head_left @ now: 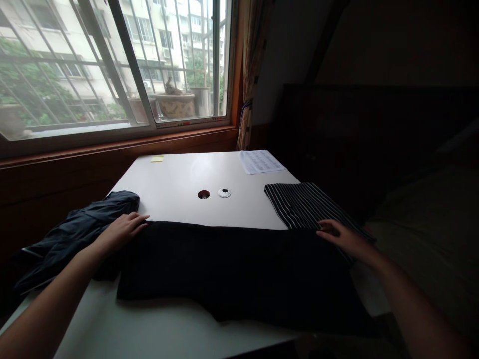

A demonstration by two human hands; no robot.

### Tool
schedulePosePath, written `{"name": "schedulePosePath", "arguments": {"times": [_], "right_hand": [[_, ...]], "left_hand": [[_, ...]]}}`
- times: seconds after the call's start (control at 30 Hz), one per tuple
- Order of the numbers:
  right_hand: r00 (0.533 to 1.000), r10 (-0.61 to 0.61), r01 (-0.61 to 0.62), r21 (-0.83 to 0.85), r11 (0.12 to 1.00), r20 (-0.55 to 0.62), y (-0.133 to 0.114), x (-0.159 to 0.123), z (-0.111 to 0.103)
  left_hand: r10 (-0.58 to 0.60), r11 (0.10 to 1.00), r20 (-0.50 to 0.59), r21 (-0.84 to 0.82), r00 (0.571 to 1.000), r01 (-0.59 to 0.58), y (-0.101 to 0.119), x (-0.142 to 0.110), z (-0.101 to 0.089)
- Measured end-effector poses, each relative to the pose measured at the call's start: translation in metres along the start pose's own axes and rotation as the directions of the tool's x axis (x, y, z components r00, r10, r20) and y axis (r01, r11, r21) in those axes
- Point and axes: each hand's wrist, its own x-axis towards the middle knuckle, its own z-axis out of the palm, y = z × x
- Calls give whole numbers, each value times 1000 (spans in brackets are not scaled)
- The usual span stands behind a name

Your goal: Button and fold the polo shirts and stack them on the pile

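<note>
A black garment (224, 269), lying flat and wide across the near part of the white table, is too dark to show details. My left hand (125, 229) rests at its far left corner, fingers stretched out and touching the edge. At the far right corner, my right hand (337, 237) has its fingers curled and pinches the garment's edge. Beside and partly under my left forearm lies a crumpled dark blue garment (86, 224). A black garment with white stripes (307, 202) lies folded beneath my right hand, partly covered by the black one.
The white table (179, 174) has a round hole (203, 195) and a loose white ring cap (224, 193) beside it. Printed papers (262, 161) lie at the far right corner, a yellow note (157, 158) at the far left. A barred window (112, 65) and curtain (249, 75) stand behind.
</note>
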Motion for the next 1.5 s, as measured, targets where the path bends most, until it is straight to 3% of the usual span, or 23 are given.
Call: {"name": "schedulePosePath", "arguments": {"times": [0.13,0.3,0.47,0.63,0.73,0.9,1.1,1.3,1.4,1.5], "right_hand": [[995,26,-22,-40,999,99,-16,1,0],[999,-32,31,42,999,24,-29,-1,-8],[994,76,-64,159,985,-73,-39,-5,-5],[986,164,-158,229,960,-5,-41,-5,5],[986,169,-164,279,946,6,-39,1,5],[984,158,-113,399,910,-81,-47,25,-7],[971,160,-82,384,920,-176,-74,78,-27],[960,117,-37,296,954,-256,-83,140,-12],[969,116,-75,188,979,-217,-77,149,3],[981,176,-162,151,975,-85,-63,139,11]], "left_hand": [[-30,998,-8,-60,1000,29,-4,5,-2],[-43,987,7,-158,999,43,-3,10,-9],[-82,966,-70,-251,994,62,1,-1,-11],[-166,943,-55,-301,985,142,4,-6,-12],[-152,943,-75,-311,986,121,8,-5,-11],[-154,938,-133,-332,979,102,18,-2,-9],[-160,949,-215,-301,963,91,17,13,-7],[-259,956,-256,-204,931,210,11,47,5],[-270,963,-280,-106,921,250,15,56,7],[-144,989,-326,-24,934,144,27,53,0]]}}
